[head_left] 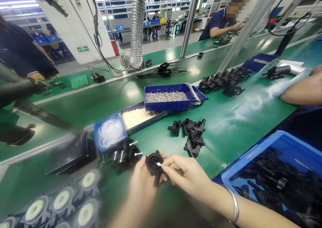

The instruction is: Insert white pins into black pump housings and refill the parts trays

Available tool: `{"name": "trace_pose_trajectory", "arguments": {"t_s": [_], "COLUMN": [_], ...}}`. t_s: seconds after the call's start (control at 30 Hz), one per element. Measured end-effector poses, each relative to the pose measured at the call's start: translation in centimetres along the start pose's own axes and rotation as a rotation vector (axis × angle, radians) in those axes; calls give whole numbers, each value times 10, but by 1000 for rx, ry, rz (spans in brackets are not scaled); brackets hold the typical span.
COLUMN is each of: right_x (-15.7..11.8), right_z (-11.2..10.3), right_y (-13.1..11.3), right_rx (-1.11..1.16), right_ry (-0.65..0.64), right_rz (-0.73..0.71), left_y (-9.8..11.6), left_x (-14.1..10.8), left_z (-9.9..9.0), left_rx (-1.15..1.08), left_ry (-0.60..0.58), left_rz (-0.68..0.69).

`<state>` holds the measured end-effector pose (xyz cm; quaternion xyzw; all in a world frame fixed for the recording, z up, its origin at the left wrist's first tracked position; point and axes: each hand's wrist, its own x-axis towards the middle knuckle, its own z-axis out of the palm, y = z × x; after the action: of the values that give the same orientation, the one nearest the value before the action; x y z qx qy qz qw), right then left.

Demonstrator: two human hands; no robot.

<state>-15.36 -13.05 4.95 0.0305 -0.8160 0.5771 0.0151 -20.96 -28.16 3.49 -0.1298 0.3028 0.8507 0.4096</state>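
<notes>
My left hand (pixel 144 179) holds a round black plastic housing (pixel 151 161), its open side turned up and its spout pointing down toward me. My right hand (pixel 182 172) pinches a small white part (pixel 159 164) between thumb and fingertips, over the housing's inside. Whether the white part touches the housing I cannot tell. To the left of my hands stand several black pieces (pixel 132 153) with white pins sticking out. Beyond my hands lies a loose group of black housings (pixel 196 138).
Blue trays hold metal pins (pixel 167 106), small cream parts (pixel 144 124) and clear rings (pixel 96 137). A blue crate (pixel 226 176) of black parts stands at right. Black parts with pale discs (pixel 61 200) lie lower left. Another person's arm (pixel 303 90) rests at right.
</notes>
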Motion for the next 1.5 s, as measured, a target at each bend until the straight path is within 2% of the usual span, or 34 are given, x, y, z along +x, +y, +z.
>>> {"name": "trace_pose_trajectory", "arguments": {"t_s": [0.27, 0.43, 0.6, 0.77, 0.97, 1.07, 1.2, 1.27, 1.33, 1.43, 1.5], "right_x": [-4, -3, -2, -3, -5, -5, -3, 0, 3, 6, 6], "right_z": [5, 7, 8, 12, 15, 17, 18, 16, 12, 7, 6], "right_y": [6, 8, 9, 12, 13, 16, 23, 26, 26, 21, 19], "right_rx": [-285, -374, -448, -565, -703, -696, -601, -495, -384, -346, -379], "right_ry": [26, 40, 38, 94, 102, 95, 76, 62, 37, 78, 140], "right_rz": [-67, -97, -101, -204, -277, -291, -269, -223, -157, -97, -122], "left_y": [-1, -2, -5, -11, -15, -14, -15, -18, -22, -26, -26], "left_x": [4, 4, 1, -1, -2, -2, -2, 0, 2, 5, 6], "left_z": [-2, -3, -4, -6, -16, -19, -20, -19, -17, -12, -10], "left_rx": [-35, -31, 45, 283, 824, 1013, 1106, 1090, 953, 534, 293], "left_ry": [62, 96, 106, 88, 138, 105, 85, 115, 152, 79, 19], "left_rz": [-4, -18, 63, 241, 558, 639, 710, 716, 670, 474, 350]}}
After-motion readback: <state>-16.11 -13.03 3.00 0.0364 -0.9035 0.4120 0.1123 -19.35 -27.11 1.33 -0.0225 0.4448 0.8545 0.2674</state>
